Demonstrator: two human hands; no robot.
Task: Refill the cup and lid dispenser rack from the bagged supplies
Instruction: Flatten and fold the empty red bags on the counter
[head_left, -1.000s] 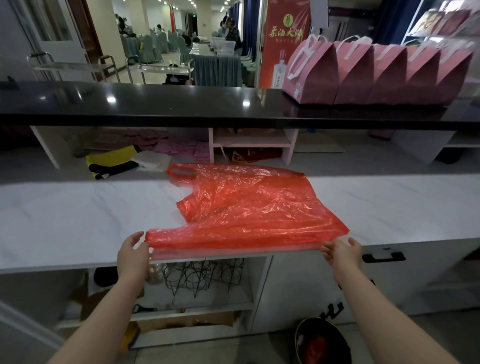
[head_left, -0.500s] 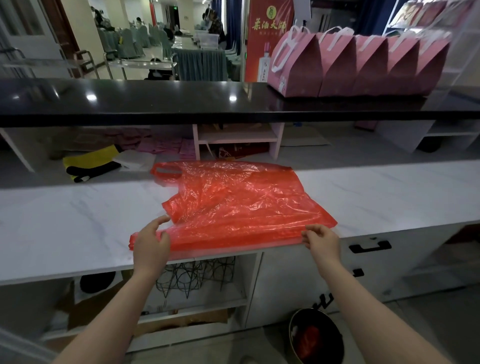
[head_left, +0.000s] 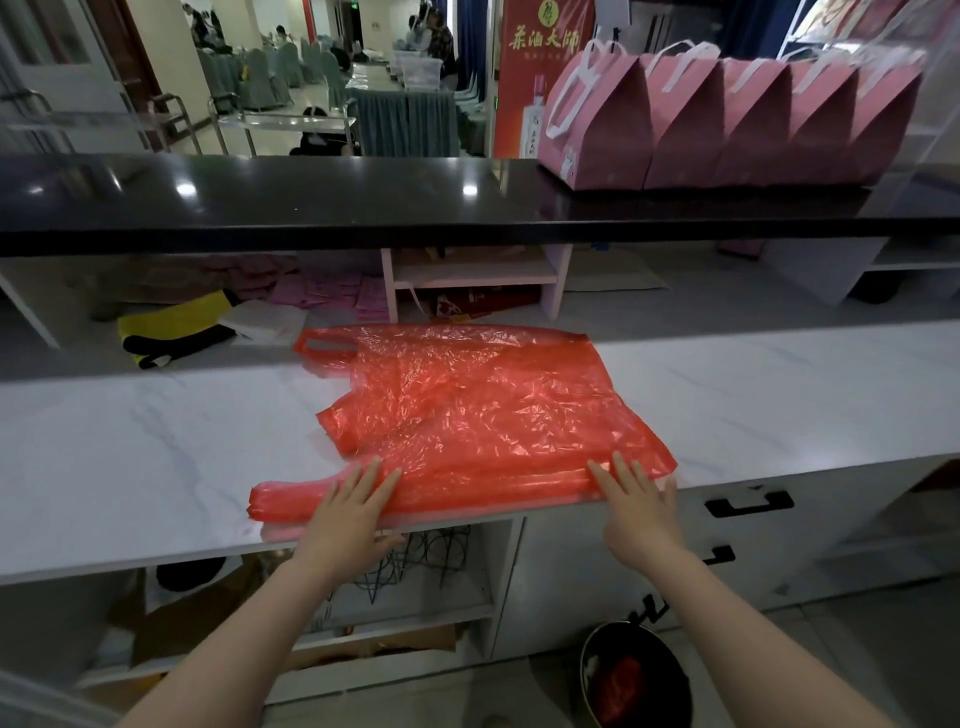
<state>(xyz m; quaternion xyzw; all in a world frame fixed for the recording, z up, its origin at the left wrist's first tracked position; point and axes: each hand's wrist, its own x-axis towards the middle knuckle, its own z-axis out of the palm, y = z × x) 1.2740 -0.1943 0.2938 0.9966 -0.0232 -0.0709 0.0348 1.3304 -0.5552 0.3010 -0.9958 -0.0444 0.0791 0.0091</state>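
A flat, empty red plastic bag (head_left: 467, 405) lies spread on the white marble counter (head_left: 130, 457), its near edge folded over along the counter's front. My left hand (head_left: 348, 514) presses flat on the folded edge near the bag's left end, fingers straight. Over at the right end, my right hand (head_left: 639, 504) lies flat on the same fold with its fingers straight. No cups, lids or dispenser rack show in this view.
A black upper shelf (head_left: 311, 202) overhangs the counter's back and carries several pink gift bags (head_left: 727, 114). A yellow-black cloth (head_left: 171, 327) lies at the back left. A wire rack (head_left: 415, 556) sits under the counter. A dark round bin (head_left: 639, 680) stands on the floor.
Both hands have moved from the counter's front edge up onto the bag, going from pinching its near edge to lying flat on the fold. The near edge is now folded over.
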